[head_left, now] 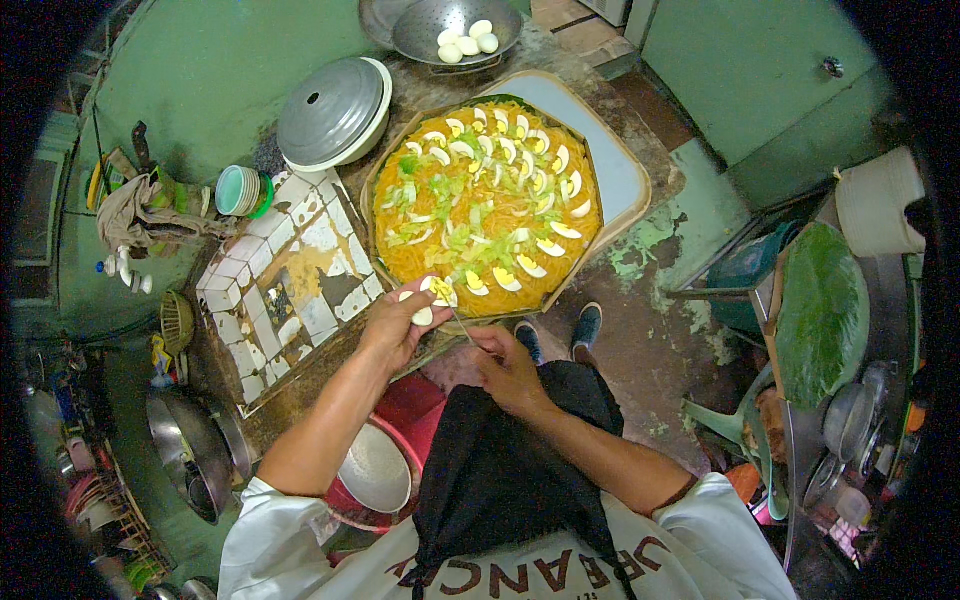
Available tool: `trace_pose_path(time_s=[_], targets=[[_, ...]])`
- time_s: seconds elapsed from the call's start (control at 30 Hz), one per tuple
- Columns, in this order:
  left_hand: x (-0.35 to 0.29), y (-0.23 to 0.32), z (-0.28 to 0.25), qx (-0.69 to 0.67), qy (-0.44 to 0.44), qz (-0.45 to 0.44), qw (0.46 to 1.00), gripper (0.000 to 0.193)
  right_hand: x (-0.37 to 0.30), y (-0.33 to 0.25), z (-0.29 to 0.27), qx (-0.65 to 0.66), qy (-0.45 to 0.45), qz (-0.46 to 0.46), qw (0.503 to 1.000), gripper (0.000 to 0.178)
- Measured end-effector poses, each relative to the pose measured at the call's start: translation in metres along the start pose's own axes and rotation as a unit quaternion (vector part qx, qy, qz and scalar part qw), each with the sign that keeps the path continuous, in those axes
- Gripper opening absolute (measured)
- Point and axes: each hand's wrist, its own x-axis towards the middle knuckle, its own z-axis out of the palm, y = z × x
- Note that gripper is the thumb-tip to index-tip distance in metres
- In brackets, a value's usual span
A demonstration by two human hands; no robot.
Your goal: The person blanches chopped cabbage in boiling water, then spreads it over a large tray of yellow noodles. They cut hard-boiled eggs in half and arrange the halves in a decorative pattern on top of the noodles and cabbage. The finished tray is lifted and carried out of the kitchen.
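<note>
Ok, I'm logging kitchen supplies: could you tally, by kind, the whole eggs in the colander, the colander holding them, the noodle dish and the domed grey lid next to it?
Whole eggs: 5
Colander: 1
Noodle dish: 1
Domed grey lid: 1
Total: 8

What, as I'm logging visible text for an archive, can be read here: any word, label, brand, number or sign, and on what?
White shirt: large dark-red lettering, seen upside down and partly crossed by black straps; I won't copy its wording.
Same shirt, at the picture's lower edge: smaller marks, too small to read.
Elsewhere: I can make out no readable text.
</note>
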Motion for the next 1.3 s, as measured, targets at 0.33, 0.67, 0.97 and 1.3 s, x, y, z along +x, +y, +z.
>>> trace_pose_path(time_s=[0.33,0.67,0.97,1.3], targets=[[0.002,0.009,-0.004,0.075,0.016,0.032,0.997,0.036,0.005,-0.049,0.02,0.285,0.0,0.205,0.936,0.032],[-0.001,0.027,-0.025,0.069,-0.013,-0.027,0.997,0.035,0.002,-0.021,0.042,0.2,-0.032,0.132,0.97,0.029],[0.01,0.033,-0.028,0.142,0.046,0.04,0.988,0.036,0.024,-0.059,0.057,0.352,0.011,0.237,0.905,0.031],[0.02,-0.029,0.086,-0.089,-0.143,0.132,0.977,0.031,0.03,-0.093,-0.11,-0.193,-0.015,-0.023,0.981,0.024]])
